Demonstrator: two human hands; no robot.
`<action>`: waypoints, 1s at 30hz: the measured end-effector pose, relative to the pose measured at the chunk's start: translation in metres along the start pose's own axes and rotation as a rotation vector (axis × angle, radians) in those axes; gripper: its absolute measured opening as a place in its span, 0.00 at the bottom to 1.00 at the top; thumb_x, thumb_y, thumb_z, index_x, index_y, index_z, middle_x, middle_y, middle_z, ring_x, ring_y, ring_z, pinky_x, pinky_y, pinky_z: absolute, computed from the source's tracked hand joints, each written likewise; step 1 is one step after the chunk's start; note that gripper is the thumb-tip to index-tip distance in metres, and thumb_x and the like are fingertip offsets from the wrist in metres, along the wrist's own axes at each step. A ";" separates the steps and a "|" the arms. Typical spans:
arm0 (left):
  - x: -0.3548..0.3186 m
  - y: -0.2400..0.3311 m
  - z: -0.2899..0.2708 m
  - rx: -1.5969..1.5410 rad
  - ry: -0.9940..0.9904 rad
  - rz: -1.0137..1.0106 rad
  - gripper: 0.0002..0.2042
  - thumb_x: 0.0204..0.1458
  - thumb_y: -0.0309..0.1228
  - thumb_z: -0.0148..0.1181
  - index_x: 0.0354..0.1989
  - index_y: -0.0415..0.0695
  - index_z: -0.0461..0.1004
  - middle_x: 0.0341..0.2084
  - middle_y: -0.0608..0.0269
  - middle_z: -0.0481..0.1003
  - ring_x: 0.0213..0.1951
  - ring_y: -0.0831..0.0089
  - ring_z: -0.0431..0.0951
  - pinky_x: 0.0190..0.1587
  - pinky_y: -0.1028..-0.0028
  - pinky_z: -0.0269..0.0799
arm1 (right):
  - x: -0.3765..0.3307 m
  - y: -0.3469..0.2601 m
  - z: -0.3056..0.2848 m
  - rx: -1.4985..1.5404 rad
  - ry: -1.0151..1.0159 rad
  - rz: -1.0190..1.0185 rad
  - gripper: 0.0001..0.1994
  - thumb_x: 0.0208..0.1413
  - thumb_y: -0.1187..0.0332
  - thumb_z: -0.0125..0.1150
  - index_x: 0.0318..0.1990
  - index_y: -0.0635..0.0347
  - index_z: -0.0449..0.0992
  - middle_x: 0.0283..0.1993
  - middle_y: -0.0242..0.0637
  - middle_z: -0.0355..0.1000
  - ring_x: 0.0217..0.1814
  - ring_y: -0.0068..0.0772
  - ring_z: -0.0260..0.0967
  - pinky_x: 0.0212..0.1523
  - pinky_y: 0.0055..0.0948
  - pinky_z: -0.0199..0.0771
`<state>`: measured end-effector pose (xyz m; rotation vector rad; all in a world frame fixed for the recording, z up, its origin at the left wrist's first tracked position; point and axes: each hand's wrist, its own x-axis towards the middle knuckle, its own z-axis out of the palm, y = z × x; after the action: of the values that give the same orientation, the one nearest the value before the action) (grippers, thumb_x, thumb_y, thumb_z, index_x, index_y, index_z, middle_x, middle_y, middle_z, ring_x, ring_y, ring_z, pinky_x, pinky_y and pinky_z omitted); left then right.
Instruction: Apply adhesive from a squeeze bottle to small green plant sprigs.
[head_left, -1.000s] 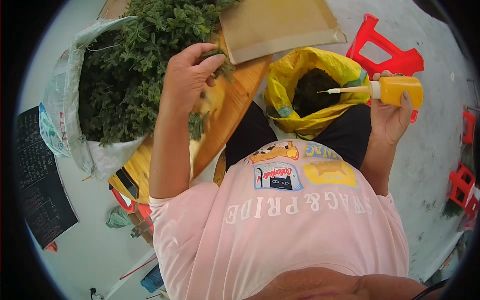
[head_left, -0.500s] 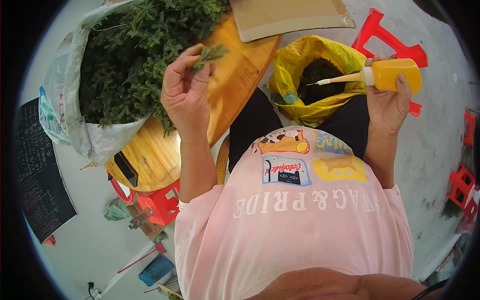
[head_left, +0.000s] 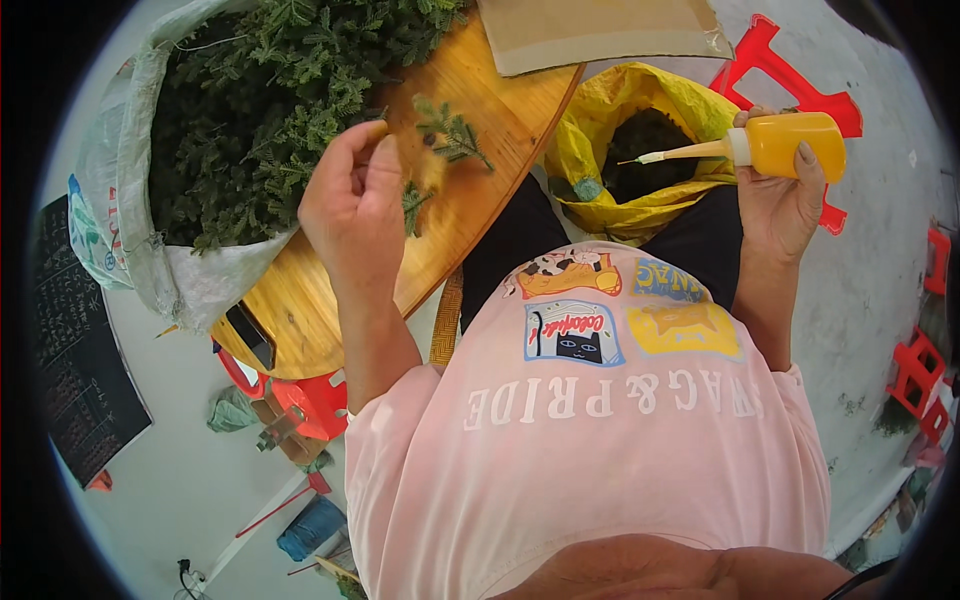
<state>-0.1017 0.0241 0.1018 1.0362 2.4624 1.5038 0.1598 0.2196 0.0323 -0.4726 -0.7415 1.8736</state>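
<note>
My left hand (head_left: 352, 205) is over the wooden table, beside the pile of green conifer sprigs (head_left: 285, 120) in a white woven sack (head_left: 140, 190). Its fingers are loosely curled and the thumb stands slightly apart, with nothing seen between the tips. Just right of those fingertips is a loose green sprig (head_left: 455, 137); a second, smaller sprig (head_left: 412, 207) shows beside the thumb, partly hidden by the hand. My right hand (head_left: 780, 205) grips a yellow squeeze bottle (head_left: 795, 147), held sideways. The bottle's long thin nozzle points left over a yellow sack.
The yellow sack (head_left: 600, 210) stands between my knees with dark material inside. Cardboard (head_left: 605, 35) lies at the table's (head_left: 500, 85) far end. A black phone-like object (head_left: 250, 335) rests at its near edge. A red plastic stool (head_left: 750, 60) stands beyond the bottle.
My left hand has drawn back a little to the left and let go of the sprig it pinched. Loose sprigs now show beside it. The right hand and bottle have hardly moved.
</note>
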 end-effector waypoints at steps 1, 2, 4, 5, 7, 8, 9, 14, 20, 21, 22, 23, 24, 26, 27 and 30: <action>0.001 0.002 0.002 0.002 0.001 0.000 0.08 0.49 0.23 0.59 0.38 0.35 0.75 0.22 0.63 0.73 0.22 0.82 0.69 0.25 0.81 0.66 | 0.000 0.000 -0.001 0.007 0.000 0.011 0.15 0.54 0.63 0.56 0.47 0.58 0.68 0.46 0.44 0.70 0.48 0.34 0.69 0.28 0.23 0.70; 0.002 0.005 0.006 0.076 -0.083 -0.058 0.10 0.50 0.25 0.60 0.39 0.34 0.74 0.21 0.67 0.72 0.21 0.84 0.67 0.24 0.83 0.63 | 0.001 0.001 -0.002 0.008 0.000 0.012 0.15 0.54 0.63 0.56 0.47 0.58 0.68 0.46 0.44 0.70 0.48 0.34 0.69 0.28 0.23 0.70; 0.003 0.012 0.015 0.230 -0.189 -0.125 0.15 0.50 0.31 0.61 0.41 0.33 0.73 0.18 0.69 0.71 0.20 0.83 0.64 0.24 0.82 0.61 | 0.000 0.002 -0.003 0.012 -0.012 -0.004 0.15 0.55 0.63 0.56 0.47 0.58 0.68 0.46 0.44 0.70 0.47 0.34 0.69 0.28 0.23 0.70; 0.005 0.010 0.017 0.234 -0.190 -0.126 0.15 0.50 0.31 0.61 0.41 0.33 0.73 0.18 0.69 0.71 0.20 0.83 0.64 0.24 0.82 0.61 | -0.001 0.002 -0.004 0.016 -0.009 -0.002 0.15 0.55 0.63 0.56 0.47 0.58 0.68 0.46 0.44 0.70 0.47 0.34 0.69 0.28 0.23 0.70; 0.010 0.004 0.024 0.510 -0.309 -0.062 0.20 0.48 0.38 0.61 0.43 0.34 0.72 0.20 0.55 0.74 0.24 0.67 0.75 0.30 0.71 0.69 | -0.001 0.002 -0.004 0.032 -0.045 0.003 0.15 0.55 0.64 0.56 0.47 0.58 0.68 0.45 0.45 0.70 0.46 0.35 0.70 0.28 0.23 0.71; 0.010 0.001 0.027 0.528 -0.324 -0.075 0.20 0.47 0.38 0.60 0.43 0.35 0.72 0.22 0.52 0.75 0.27 0.58 0.76 0.33 0.67 0.70 | -0.001 0.001 -0.005 0.033 -0.043 0.002 0.15 0.55 0.64 0.56 0.47 0.58 0.68 0.45 0.45 0.70 0.46 0.35 0.70 0.28 0.23 0.71; 0.010 0.001 0.030 0.527 -0.329 -0.073 0.20 0.47 0.38 0.60 0.43 0.35 0.72 0.22 0.52 0.75 0.27 0.58 0.76 0.33 0.67 0.70 | -0.001 0.001 -0.008 0.033 -0.047 0.010 0.14 0.55 0.64 0.56 0.47 0.58 0.68 0.45 0.46 0.70 0.45 0.35 0.70 0.28 0.23 0.71; 0.005 -0.012 0.034 0.038 -0.236 -0.173 0.08 0.50 0.30 0.60 0.36 0.39 0.75 0.19 0.70 0.70 0.21 0.84 0.66 0.22 0.82 0.62 | -0.004 -0.004 -0.011 0.033 -0.028 0.015 0.14 0.55 0.64 0.55 0.47 0.59 0.68 0.44 0.46 0.70 0.44 0.35 0.70 0.28 0.23 0.71; 0.001 -0.018 0.035 0.175 -0.196 -0.129 0.07 0.50 0.31 0.61 0.29 0.40 0.75 0.20 0.72 0.70 0.21 0.86 0.65 0.21 0.84 0.61 | -0.010 -0.003 -0.010 0.039 -0.040 0.017 0.13 0.55 0.65 0.55 0.46 0.59 0.68 0.44 0.46 0.70 0.44 0.35 0.70 0.28 0.23 0.71; 0.000 -0.015 0.036 0.172 -0.196 -0.129 0.07 0.50 0.31 0.61 0.29 0.40 0.75 0.20 0.72 0.70 0.21 0.86 0.65 0.21 0.84 0.61 | -0.011 -0.003 -0.009 0.034 -0.032 0.016 0.13 0.55 0.65 0.55 0.46 0.59 0.69 0.44 0.46 0.70 0.44 0.34 0.71 0.28 0.23 0.71; 0.000 -0.010 0.037 0.185 -0.167 -0.138 0.12 0.48 0.37 0.63 0.29 0.38 0.74 0.19 0.67 0.71 0.21 0.80 0.67 0.24 0.80 0.64 | -0.012 -0.003 -0.008 0.030 -0.024 0.015 0.13 0.54 0.65 0.55 0.46 0.59 0.69 0.43 0.46 0.70 0.44 0.34 0.71 0.28 0.23 0.71; 0.000 -0.004 0.039 0.197 -0.139 -0.146 0.18 0.46 0.43 0.65 0.28 0.37 0.73 0.18 0.62 0.72 0.22 0.75 0.70 0.27 0.75 0.67 | -0.014 -0.004 -0.008 0.029 -0.025 0.013 0.13 0.54 0.65 0.55 0.46 0.59 0.69 0.43 0.46 0.70 0.44 0.34 0.71 0.28 0.23 0.71; -0.001 0.001 0.040 0.194 -0.140 -0.144 0.18 0.46 0.43 0.65 0.28 0.37 0.73 0.18 0.62 0.72 0.22 0.75 0.70 0.27 0.75 0.67 | -0.016 -0.005 -0.007 0.019 -0.033 0.016 0.13 0.54 0.65 0.56 0.46 0.59 0.69 0.43 0.45 0.70 0.43 0.34 0.71 0.28 0.23 0.71; -0.004 0.009 0.040 0.403 -0.216 -0.059 0.25 0.42 0.53 0.63 0.29 0.37 0.73 0.20 0.57 0.73 0.23 0.65 0.72 0.28 0.70 0.68 | -0.019 -0.005 -0.007 0.008 -0.040 0.015 0.14 0.54 0.65 0.56 0.46 0.59 0.69 0.43 0.45 0.71 0.43 0.33 0.71 0.28 0.23 0.71; -0.005 0.009 0.041 0.400 -0.213 -0.058 0.25 0.42 0.53 0.63 0.29 0.37 0.73 0.20 0.57 0.73 0.23 0.65 0.72 0.28 0.70 0.68 | -0.020 -0.006 -0.007 0.005 -0.030 0.008 0.14 0.54 0.65 0.56 0.46 0.59 0.69 0.43 0.45 0.71 0.43 0.34 0.71 0.28 0.23 0.70; -0.002 0.007 0.047 0.662 -0.201 0.136 0.21 0.44 0.47 0.64 0.28 0.37 0.74 0.17 0.65 0.71 0.23 0.77 0.69 0.28 0.74 0.66 | -0.024 -0.007 -0.013 0.025 -0.034 0.024 0.15 0.53 0.66 0.57 0.47 0.60 0.68 0.46 0.45 0.69 0.49 0.39 0.68 0.39 0.29 0.70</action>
<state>-0.0785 0.0607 0.0830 1.3778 2.8334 0.5408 0.1825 0.2038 0.0273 -0.4360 -0.7376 1.9149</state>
